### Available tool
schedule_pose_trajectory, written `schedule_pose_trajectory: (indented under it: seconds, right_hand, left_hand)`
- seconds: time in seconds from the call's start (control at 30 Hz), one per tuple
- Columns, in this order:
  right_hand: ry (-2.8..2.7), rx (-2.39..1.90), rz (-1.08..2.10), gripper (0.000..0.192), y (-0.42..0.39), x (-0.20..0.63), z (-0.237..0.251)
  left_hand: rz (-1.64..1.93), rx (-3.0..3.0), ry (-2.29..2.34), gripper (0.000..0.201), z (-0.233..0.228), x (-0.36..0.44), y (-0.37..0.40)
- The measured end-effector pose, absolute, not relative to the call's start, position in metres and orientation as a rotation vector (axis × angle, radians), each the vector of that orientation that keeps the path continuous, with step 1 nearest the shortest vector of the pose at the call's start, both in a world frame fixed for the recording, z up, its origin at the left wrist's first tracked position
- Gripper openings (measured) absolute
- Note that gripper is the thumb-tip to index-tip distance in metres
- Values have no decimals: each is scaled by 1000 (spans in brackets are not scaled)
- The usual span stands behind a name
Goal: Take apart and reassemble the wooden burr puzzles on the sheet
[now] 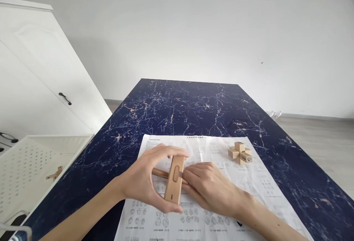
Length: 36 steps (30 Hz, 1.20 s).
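Note:
My left hand (146, 176) is closed on a flat wooden puzzle piece (173, 187) with an oval slot, its thumb at the lower end and fingers at the upper end. A thinner wooden bar (159, 173) crosses behind or through that piece and sticks out to the left. Fingers curled, my right hand (206, 183) pinches around the bar's right end, against the slotted piece. Exactly how the two pieces join is hidden by the fingers. Both hands are over a printed instruction sheet (218, 161) with rows of small diagrams.
An assembled wooden block puzzle (240, 153) with letters on it sits on the sheet's right side. The blue marbled table (177, 108) stretches toward the wall. On the left, a white perforated bin (24, 167) holds a small wooden cross piece (54, 174), beside a white cabinet (47, 67).

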State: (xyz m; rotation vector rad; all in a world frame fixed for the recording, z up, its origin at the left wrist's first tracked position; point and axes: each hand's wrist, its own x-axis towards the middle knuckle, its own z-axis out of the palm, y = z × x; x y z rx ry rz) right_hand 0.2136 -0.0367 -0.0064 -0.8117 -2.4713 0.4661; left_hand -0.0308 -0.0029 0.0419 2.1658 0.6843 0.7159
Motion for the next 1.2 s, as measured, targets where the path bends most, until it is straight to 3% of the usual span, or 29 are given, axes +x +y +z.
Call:
schedule_pose_trajectory:
  seconds: [0.13,0.2,0.37,0.67,0.9,1.2]
  right_hand:
    - [-2369,-888,637,39,-32,214,-10]
    - [-2265,-977,772,40,-29,215,-11]
    - [-2005,-1201,1052,45,-22,221,-5]
    - [-1878,-1059,1399,57,-23,219,-1]
    - [-1822,-833,1595,58,-24,218,-3]
    - [-1758,-878,1663,61,-11,234,-11]
  left_hand:
    - [1099,1973,872,74,46,-41,12]
    - [1081,1993,1139,66,42,-49,22]
    - [616,2132,1374,79,28,-68,39]
    - [581,2392,831,124,24,-44,11]
    - [667,2327,780,98,19,-34,-3]
    - [678,2309,850,95,23,-50,14]
